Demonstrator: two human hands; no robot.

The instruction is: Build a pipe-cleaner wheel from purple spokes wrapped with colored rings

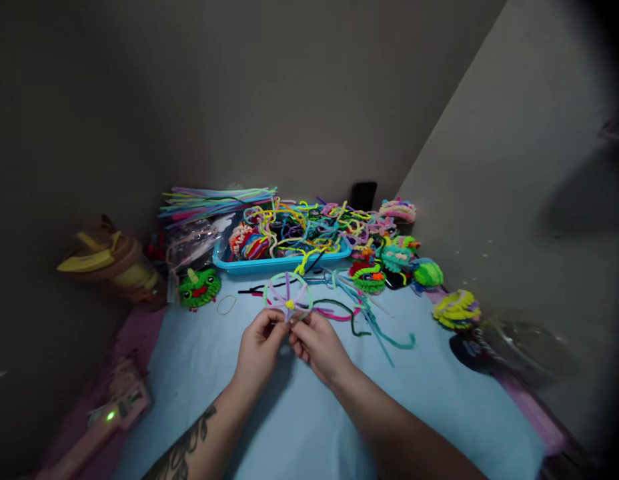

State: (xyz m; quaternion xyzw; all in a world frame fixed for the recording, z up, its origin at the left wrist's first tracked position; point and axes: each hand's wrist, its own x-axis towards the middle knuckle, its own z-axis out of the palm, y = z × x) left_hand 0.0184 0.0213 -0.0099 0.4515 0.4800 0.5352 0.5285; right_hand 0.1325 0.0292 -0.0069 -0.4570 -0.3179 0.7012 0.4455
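A pipe-cleaner wheel (289, 305) is pinched at its lower edge between thumb and fingers by the left hand (261, 339) and right hand (319, 343), near the blue tray (284, 267); tangled pipe cleaners (309, 230) and a striped ball (252, 244) are held inside the tray.

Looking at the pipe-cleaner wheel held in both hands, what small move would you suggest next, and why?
I would probably pinch the lower purple spoke firmly against the green ring: the left hand and right hand meet at its lower edge and hide whether that joint is secure.
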